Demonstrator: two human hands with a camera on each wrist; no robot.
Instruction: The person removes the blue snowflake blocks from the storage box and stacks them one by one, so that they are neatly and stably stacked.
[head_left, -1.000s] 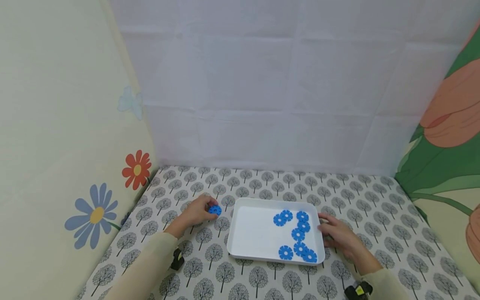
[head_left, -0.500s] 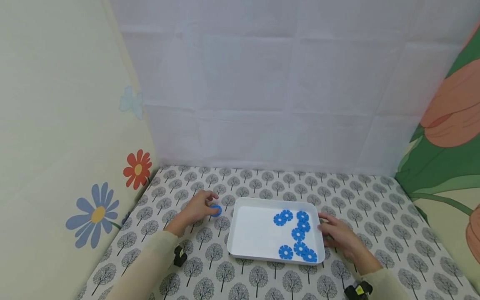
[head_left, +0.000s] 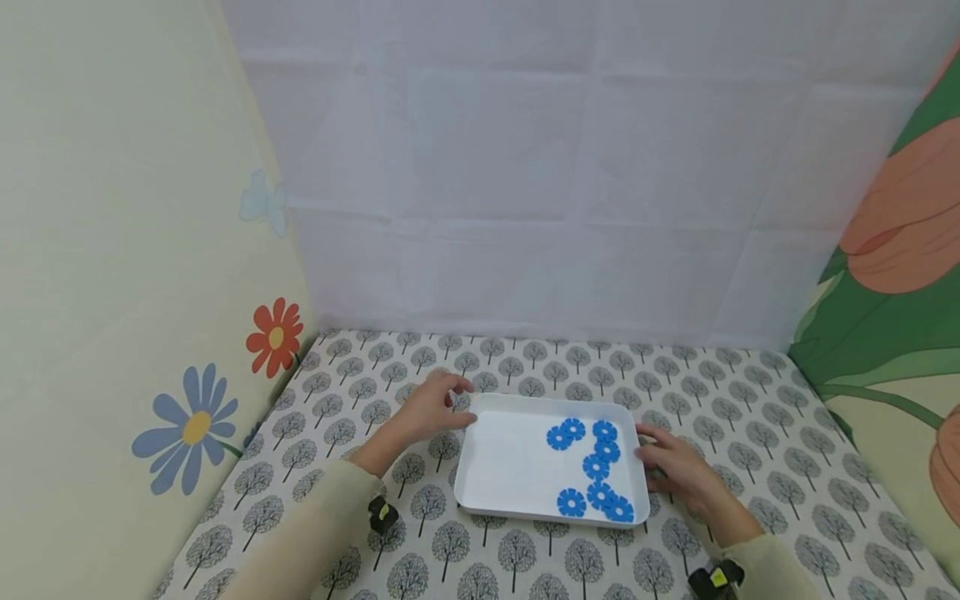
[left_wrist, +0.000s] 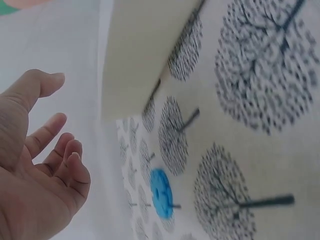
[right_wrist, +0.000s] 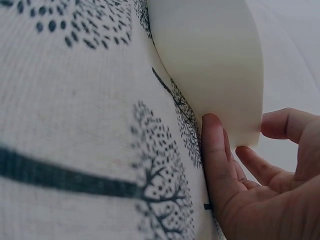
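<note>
A white tray [head_left: 502,462] sits on the cloth, with several blue notched plastic discs [head_left: 597,467] in its right half, some overlapping. My left hand [head_left: 431,406] hovers at the tray's back left corner, thumb and fingers apart and holding nothing. In the left wrist view, one loose blue disc [left_wrist: 161,193] lies on the cloth outside the tray wall [left_wrist: 142,55]; in the head view the left hand hides it. My right hand [head_left: 678,469] rests at the tray's right side. Its fingertips meet the outer wall [right_wrist: 210,65] and rim in the right wrist view.
A cloth printed with trees [head_left: 450,546] covers the table. Behind it hangs a creased white sheet [head_left: 525,208]. Side walls bear painted flowers, among them a red one [head_left: 275,337] on the left and a large tulip [head_left: 911,204] on the right.
My left hand has let go of the blue disc, leaving it on the cloth, and moved right to the tray's back left corner. The right hand and tray stay put.
</note>
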